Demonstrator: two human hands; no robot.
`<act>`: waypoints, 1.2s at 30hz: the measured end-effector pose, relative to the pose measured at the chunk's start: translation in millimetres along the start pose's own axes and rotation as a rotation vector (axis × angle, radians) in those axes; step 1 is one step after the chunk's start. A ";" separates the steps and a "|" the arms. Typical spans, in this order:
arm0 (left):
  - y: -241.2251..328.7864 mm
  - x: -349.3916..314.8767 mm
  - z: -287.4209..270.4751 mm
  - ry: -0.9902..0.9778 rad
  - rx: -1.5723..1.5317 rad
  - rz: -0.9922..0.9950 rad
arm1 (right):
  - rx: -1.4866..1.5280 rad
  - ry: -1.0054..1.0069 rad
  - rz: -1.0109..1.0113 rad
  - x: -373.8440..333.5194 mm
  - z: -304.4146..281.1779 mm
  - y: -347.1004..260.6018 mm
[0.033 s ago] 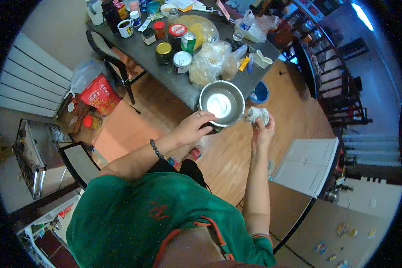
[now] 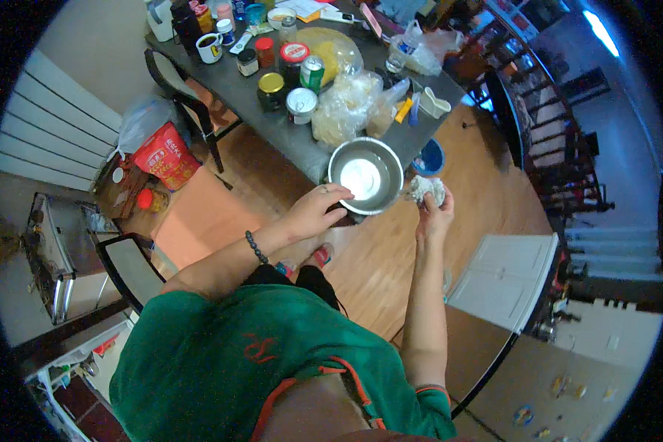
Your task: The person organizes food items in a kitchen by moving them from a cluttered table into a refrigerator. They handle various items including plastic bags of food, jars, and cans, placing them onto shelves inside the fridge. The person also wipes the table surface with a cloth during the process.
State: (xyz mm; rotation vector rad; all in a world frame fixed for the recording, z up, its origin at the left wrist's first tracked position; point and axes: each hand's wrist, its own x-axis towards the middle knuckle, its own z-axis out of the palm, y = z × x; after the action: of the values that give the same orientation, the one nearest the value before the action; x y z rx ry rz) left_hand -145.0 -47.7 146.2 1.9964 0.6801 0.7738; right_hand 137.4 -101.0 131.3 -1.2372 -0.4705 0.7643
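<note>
My left hand [image 2: 315, 212] grips the near rim of a round steel bowl [image 2: 366, 175], which I hold just off the near edge of the grey table [image 2: 269, 129]. The bowl's inside is bare and shiny. My right hand [image 2: 435, 215] is closed on a crumpled whitish wad [image 2: 427, 188], held just right of the bowl's rim; I cannot tell if the two touch. A dark bead bracelet is on my left wrist.
The table carries jars [image 2: 271, 90], cans [image 2: 300, 104], a mug [image 2: 210, 47] and plastic bags of food [image 2: 346, 103]. A blue bucket [image 2: 429, 158] stands on the wooden floor beyond my right hand. A chair [image 2: 188, 92], a red bag [image 2: 166, 158] and an orange mat [image 2: 199, 221] are left; a white cabinet [image 2: 504, 280] is right.
</note>
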 end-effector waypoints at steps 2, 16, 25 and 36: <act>-13.0 13.0 -4.1 0.018 0.003 -0.096 | -0.052 0.004 0.006 54.1 -0.3 16.7; -45.9 141.6 8.0 0.218 0.111 -0.189 | -0.890 -0.271 -0.226 169.2 29.3 107.9; -102.6 260.7 34.7 0.324 0.093 -0.380 | -0.530 -0.277 -0.068 164.3 63.0 75.7; -49.8 295.9 -13.0 0.208 -1.210 -0.228 | -0.303 -0.494 0.129 182.3 83.6 -22.3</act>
State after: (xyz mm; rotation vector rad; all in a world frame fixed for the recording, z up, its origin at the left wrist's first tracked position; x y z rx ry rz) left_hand 31.8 191.8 186.2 0.7378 0.3697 0.9361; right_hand 207.1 85.9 161.6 -1.3654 -0.9425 1.1472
